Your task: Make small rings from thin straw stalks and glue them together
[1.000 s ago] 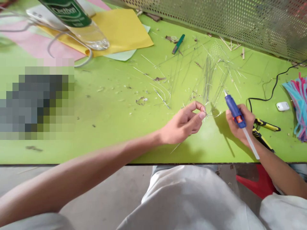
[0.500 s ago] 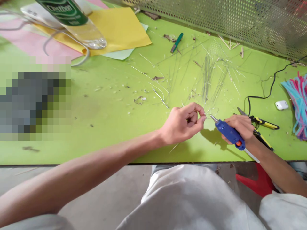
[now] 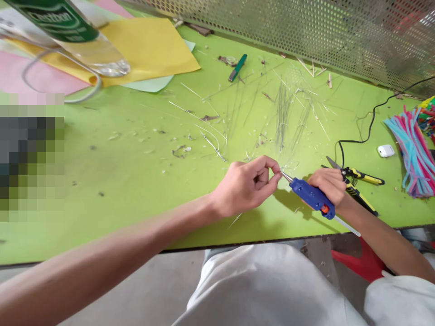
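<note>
My left hand (image 3: 249, 184) is closed in a pinch over the green table (image 3: 136, 181), thumb and forefinger holding a thin bent wire (image 3: 287, 166) that is barely visible. My right hand (image 3: 329, 184) grips a blue hot glue gun (image 3: 311, 195) lying nearly level, a white glue stick (image 3: 346, 225) jutting from its back. The gun's metal nozzle touches the pinched point at my left fingertips. The gun's black cord (image 3: 370, 127) runs away to the back right.
Yellow-handled pliers (image 3: 360, 181) lie just right of my right hand. Coloured pipe cleaners (image 3: 411, 154) and a small white case (image 3: 385, 151) sit at the far right. Thin wires and scraps litter the middle; a green cutter (image 3: 237, 68), yellow paper (image 3: 149, 45), a clear bottle (image 3: 78, 40) and a perforated metal screen (image 3: 306, 31) stand behind.
My right hand has swung the glue gun down from upright to nearly level and brought its nozzle to my left fingertips. The left hand has kept its pinch.
</note>
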### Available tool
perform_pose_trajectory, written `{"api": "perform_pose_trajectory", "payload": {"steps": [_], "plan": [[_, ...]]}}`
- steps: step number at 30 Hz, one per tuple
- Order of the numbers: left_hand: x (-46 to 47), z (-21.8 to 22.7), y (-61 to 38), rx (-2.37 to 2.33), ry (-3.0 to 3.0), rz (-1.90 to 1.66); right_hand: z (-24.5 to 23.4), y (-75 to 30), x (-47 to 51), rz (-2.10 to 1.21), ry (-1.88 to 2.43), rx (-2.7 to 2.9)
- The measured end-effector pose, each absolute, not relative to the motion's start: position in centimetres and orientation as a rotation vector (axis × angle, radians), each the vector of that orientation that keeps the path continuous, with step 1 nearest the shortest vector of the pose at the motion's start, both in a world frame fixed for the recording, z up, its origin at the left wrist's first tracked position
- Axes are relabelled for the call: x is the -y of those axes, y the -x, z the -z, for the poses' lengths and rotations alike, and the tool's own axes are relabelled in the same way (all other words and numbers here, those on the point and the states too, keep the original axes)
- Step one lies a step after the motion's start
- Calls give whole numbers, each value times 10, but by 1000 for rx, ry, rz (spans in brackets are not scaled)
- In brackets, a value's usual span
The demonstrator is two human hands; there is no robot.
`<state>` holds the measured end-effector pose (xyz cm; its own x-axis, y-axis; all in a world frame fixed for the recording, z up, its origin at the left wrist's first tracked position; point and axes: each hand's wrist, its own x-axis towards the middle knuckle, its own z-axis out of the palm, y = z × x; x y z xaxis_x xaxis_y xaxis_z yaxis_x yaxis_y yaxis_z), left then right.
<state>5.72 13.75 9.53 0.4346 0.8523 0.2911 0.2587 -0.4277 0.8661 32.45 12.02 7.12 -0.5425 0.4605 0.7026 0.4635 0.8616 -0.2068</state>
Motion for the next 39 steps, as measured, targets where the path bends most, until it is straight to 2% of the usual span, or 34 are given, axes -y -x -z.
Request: {"api": "perform_pose_trajectory", "payload": {"steps": [15, 25, 30, 34, 39], "plan": [[-137, -95, -55, -931, -1959, -925, -59, -324, -118, 144, 773, 2148], [-158, -85, -48, -1174, -2049, -970, -56, -320, -123, 234, 721, 2091], [-166, -89, -50, -1234, -1862, -954, -60, -324, -131, 274, 1062, 1830], [-166, -94, -57, -1106, -1452, -873, -91, -355, -152, 186, 1573, 1702], [-163, -95, -60, -1014, -1294, -867, -131, -413, -175, 105, 1885, 1682]]}}
